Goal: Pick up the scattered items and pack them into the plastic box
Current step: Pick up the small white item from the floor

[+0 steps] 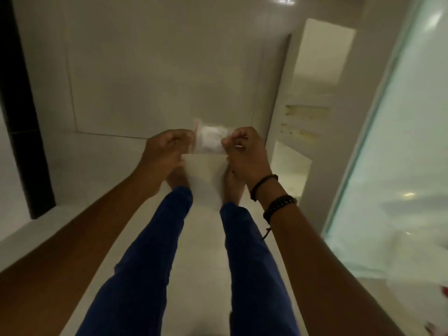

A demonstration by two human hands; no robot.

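I hold a small clear plastic bag [210, 139] with white contents and a reddish strip along its left edge, stretched between both hands in front of me. My left hand [163, 151] pinches its left edge, fingers closed. The bag's right edge is gripped by my right hand [245, 151], whose wrist wears dark bracelets. The bag hangs above the pale tiled floor, over my bare feet. No plastic box is visible. The picture is motion-blurred.
My legs in blue trousers [155, 251] stand on the pale floor [135, 98]. A dark vertical strip [21, 112] runs along the left. A white wall edge [322, 93] and a glass panel [400, 141] rise on the right.
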